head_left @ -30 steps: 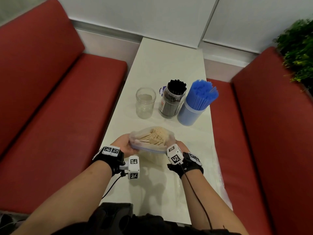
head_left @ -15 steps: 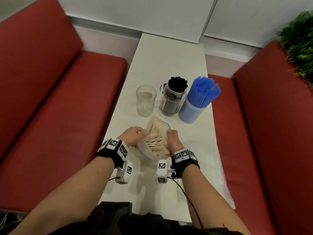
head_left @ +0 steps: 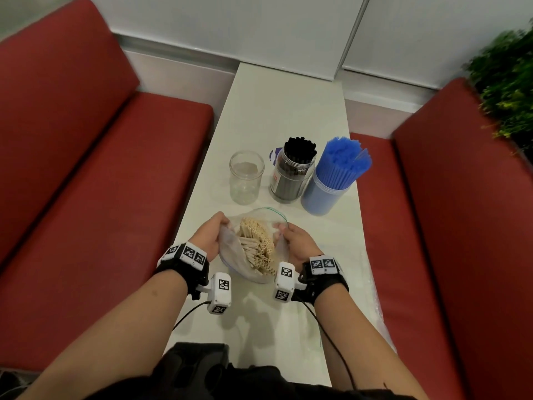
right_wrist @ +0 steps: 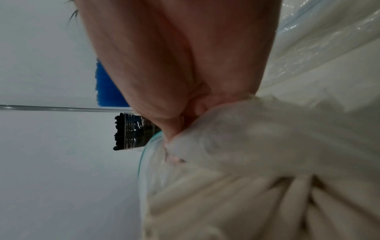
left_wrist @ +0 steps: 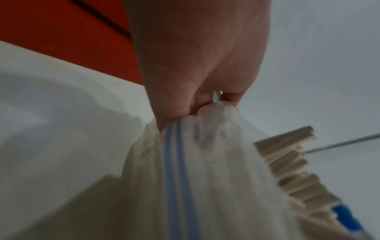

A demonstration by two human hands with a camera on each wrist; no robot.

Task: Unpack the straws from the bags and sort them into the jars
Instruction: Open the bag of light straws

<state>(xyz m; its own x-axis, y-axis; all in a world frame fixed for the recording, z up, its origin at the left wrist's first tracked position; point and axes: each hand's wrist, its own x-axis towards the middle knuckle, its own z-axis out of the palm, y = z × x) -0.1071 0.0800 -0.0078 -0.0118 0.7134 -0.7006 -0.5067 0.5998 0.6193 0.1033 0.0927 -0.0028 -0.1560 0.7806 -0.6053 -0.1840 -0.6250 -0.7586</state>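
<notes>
Left hand (head_left: 208, 237) and right hand (head_left: 297, 243), fingers clamped on opposite rims of the zip bag (head_left: 230, 252), spread its mouth, presumably to free the beige straws (head_left: 258, 245). The bag sits near the surface's (head_left: 288, 111) near edge, just before the empty jar (head_left: 246, 177), apparently the straws' destination.

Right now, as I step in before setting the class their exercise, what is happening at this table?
A person is unpacking straws. The left hand and right hand each grip one side of a clear zip bag, holding its mouth open over the white table. The beige straws are all inside the bag. Beyond it stand three jars: an empty glass jar, a jar of black straws and a jar of blue straws.
</notes>
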